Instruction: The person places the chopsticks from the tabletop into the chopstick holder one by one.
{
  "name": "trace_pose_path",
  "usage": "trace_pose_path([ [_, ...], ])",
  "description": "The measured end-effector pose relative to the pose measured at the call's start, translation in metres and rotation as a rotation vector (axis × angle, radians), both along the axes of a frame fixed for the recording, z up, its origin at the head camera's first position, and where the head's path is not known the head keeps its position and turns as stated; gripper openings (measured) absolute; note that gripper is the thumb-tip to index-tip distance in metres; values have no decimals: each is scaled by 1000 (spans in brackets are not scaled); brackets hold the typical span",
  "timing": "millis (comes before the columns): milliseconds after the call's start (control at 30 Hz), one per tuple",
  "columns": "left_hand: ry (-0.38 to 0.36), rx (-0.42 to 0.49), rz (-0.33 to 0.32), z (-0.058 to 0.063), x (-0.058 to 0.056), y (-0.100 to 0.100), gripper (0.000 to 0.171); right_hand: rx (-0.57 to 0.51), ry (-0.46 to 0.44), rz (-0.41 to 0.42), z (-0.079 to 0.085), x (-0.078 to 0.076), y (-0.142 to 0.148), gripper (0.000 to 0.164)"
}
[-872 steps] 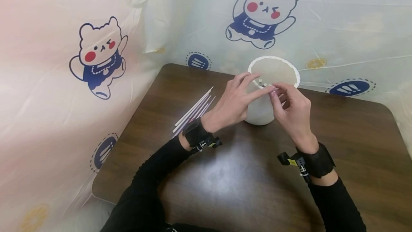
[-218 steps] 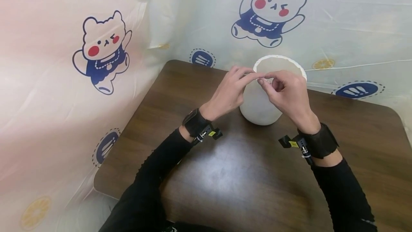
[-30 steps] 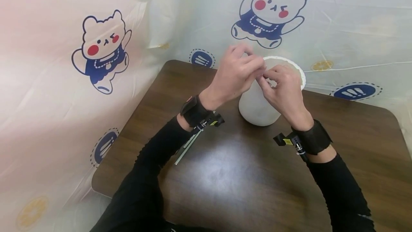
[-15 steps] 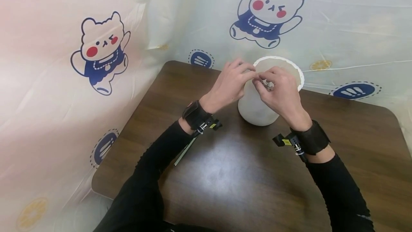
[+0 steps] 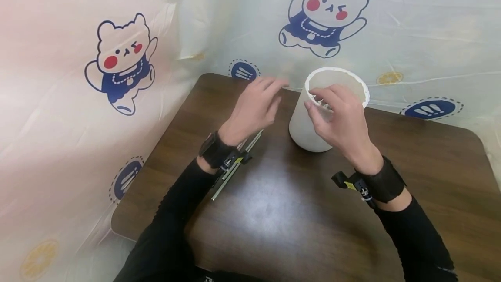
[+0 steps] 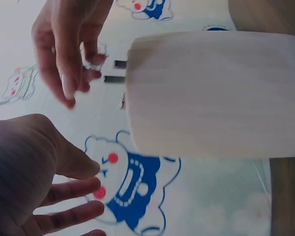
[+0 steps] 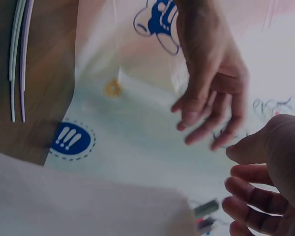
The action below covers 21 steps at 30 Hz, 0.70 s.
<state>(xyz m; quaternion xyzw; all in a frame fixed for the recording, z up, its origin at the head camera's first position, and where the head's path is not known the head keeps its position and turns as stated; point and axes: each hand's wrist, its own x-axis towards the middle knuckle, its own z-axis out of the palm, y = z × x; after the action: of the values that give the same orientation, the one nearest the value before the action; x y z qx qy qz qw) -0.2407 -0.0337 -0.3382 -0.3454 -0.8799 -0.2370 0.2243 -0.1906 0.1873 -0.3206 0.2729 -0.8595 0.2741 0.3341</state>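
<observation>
A white, tapered, bucket-like container (image 5: 311, 127) with an uneven bright rim stands toward the back of the table. Small silvery pieces (image 5: 322, 102) show at its mouth, partly behind my right fingers. Dark, short strips (image 6: 115, 79) jut past the rim in the left wrist view. My right hand (image 5: 344, 123) is over the container's near side, thumb and fingers apart with nothing visible between them. To the left of the container, my left hand (image 5: 254, 105) hovers with loosely bent fingers, holding nothing. Thin pale sticks (image 5: 231, 175) lie on the table under my left wrist.
The brown wooden table (image 5: 289, 229) has rounded corners. A pale printed curtain (image 5: 235, 16) with cartoon bears hangs close behind and along its left side. In the right wrist view, greenish and purplish sticks (image 7: 19, 64) lie side by side.
My left hand has drawn left, away from the right hand, which has parted its thumb and fingers. Compared with 29 seconds ago, the sticks lie nearer the front and look fewer.
</observation>
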Motion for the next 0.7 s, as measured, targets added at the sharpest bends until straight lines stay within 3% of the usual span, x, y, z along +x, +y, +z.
trace_pose_path([
  [200, -145, -32, 115, -32, 30, -48, 28, 15, 54, 37, -2, 24, -9, 29],
  [467, -540, -91, 271, -92, 77, -108, 23, 93, 89, 164, -12, 45, -24, 29],
  [700, -790, -82, 347, -117, 107, -126, 23, 234, -38, 332, -36, 57, -39, 30],
])
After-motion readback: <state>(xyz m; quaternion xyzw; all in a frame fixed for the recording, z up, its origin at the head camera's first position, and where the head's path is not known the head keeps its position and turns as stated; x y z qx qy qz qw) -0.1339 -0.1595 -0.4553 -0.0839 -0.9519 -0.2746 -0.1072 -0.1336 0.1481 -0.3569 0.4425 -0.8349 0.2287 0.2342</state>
